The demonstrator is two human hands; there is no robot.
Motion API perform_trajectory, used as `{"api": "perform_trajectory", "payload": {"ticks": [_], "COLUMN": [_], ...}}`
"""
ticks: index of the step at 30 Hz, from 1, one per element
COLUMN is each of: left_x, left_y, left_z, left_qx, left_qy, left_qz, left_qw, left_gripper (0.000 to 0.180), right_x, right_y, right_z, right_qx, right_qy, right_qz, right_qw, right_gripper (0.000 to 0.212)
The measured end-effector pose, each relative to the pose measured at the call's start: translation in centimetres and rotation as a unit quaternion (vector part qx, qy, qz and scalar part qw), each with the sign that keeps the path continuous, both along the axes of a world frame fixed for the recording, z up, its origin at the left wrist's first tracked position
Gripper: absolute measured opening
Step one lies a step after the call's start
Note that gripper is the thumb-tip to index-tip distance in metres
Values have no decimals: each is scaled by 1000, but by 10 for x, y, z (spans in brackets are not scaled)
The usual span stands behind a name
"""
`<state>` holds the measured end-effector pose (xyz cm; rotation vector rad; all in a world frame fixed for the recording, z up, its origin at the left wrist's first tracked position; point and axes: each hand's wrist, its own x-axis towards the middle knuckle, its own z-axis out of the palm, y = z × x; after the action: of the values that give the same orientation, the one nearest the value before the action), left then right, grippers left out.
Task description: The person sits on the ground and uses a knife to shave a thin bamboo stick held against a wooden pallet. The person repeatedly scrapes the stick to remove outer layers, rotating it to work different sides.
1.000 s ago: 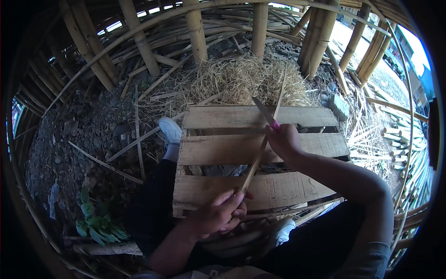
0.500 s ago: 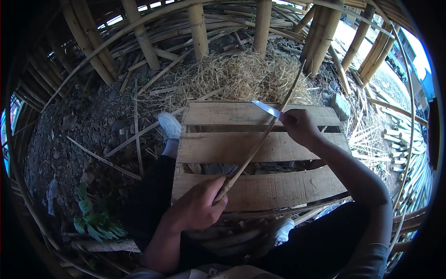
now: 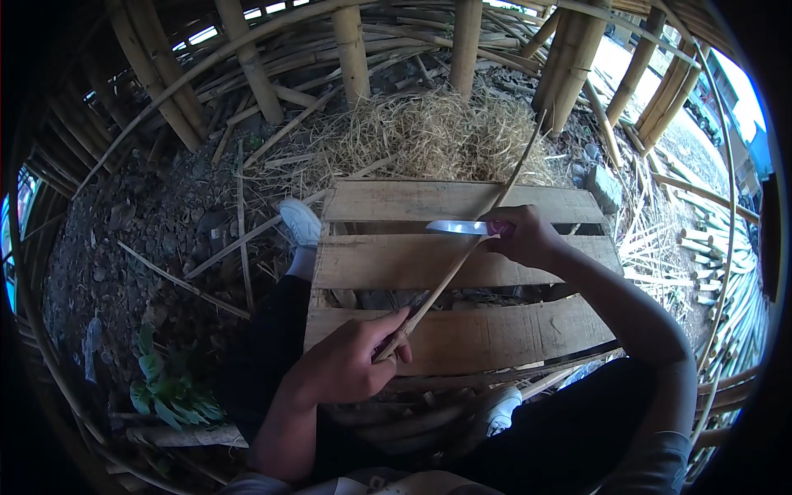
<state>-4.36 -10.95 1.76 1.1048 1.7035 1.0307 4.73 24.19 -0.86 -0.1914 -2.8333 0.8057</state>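
Observation:
A long thin bamboo strip (image 3: pixel 452 275) slants over a slatted wooden crate (image 3: pixel 462 200), from near left to far right. Its near end is gripped by my left hand (image 3: pixel 351 356), the fingers wrapped round it. My right hand (image 3: pixel 526 234) is closed on the dark red handle of a knife (image 3: pixel 456 227). The blade points left and lies across the strip near its middle. Just under the knife a pale curl seems to lift from the strip. My right palm is hidden.
Dry bamboo shavings (image 3: pixel 445 136) are heaped behind the crate, below upright bamboo posts (image 3: pixel 352 58). A grey block (image 3: pixel 605 189) sits at the right. Many cut bamboo poles (image 3: pixel 730 289) are stacked farther right. My shoe (image 3: pixel 300 222) and a leafy plant (image 3: pixel 165 379) are at the left.
The knife and my right hand have come nearer along the strip, and the blade has turned more level. My left hand has barely moved and keeps hold of the bamboo strip.

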Motion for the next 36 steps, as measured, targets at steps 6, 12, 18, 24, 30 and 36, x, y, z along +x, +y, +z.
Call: {"api": "perform_trajectory", "payload": {"ticks": [6,12,18,24,30,36], "left_x": [22,20,20,30,27,21], "left_y": [-9,-14,-7,6,11,9], "left_z": [10,-25,-31,-35,-19,-12], "left_qx": [117,119,85,24,-8,-6], "left_qy": [233,351,300,359,327,385], "left_qz": [76,59,45,112,139,104], "left_qw": [962,927,949,926,935,917], "left_gripper": [60,55,59,57,53,50], "right_x": [-5,-7,-4,-12,-12,-9], "right_y": [1,-9,-5,-10,-12,-10], "right_z": [-11,-9,-13,-10,-15,-19], "right_qx": [-2,71,92,78,88,94], "right_qy": [23,-13,-3,-29,3,14], "right_qz": [-21,-45,-57,-55,-42,-35], "right_qw": [1000,996,994,995,995,995], "right_gripper": [22,24,23,25,17,25]}}
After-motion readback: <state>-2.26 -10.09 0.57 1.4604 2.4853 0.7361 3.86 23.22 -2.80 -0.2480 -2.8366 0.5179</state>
